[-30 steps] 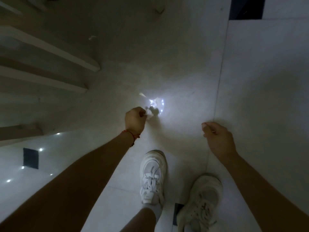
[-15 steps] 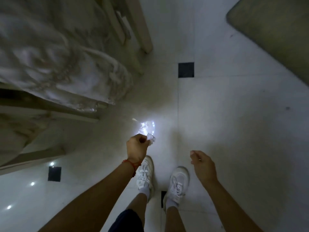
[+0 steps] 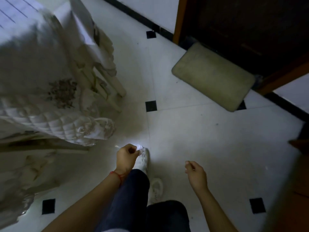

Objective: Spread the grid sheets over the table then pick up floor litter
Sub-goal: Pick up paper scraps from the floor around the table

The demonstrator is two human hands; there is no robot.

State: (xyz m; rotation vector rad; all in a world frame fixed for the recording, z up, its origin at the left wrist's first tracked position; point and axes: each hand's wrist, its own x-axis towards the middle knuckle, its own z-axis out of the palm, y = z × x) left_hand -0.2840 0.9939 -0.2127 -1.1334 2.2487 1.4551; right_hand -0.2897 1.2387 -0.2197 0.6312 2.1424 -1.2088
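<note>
Above a white tiled floor [image 3: 192,131] with small black inset squares, standing, dark trousers and white shoes [image 3: 143,160] below. Left hand [image 3: 127,156] out front at centre, fingers curled, pinching a small crumpled white scrap [image 3: 139,147] of litter between thumb and fingertips; grip narrow, closed on the scrap. Scrap held off the floor, just over the toe of the forward shoe, brightly lit against the dim room. Red thread band [image 3: 117,174] round the left wrist. Right hand [image 3: 196,174] lower right, apart from the left, fingers loosely curled, thumb near the forefinger; something thin possibly between them, too small to tell, so grip state unclear. Upper left, a surface [image 3: 25,39] draped in a white quilted cloth [image 3: 55,121] with an embroidered floral patch, hem hanging near the left hand; a grid-lined sheet [image 3: 11,12] lying on top at the far corner, blurred. Pale chair legs [image 3: 117,86] beside the cloth. Upper right, an olive doormat [image 3: 212,77] lying on the floor before a dark wooden doorway [image 3: 242,22].
</note>
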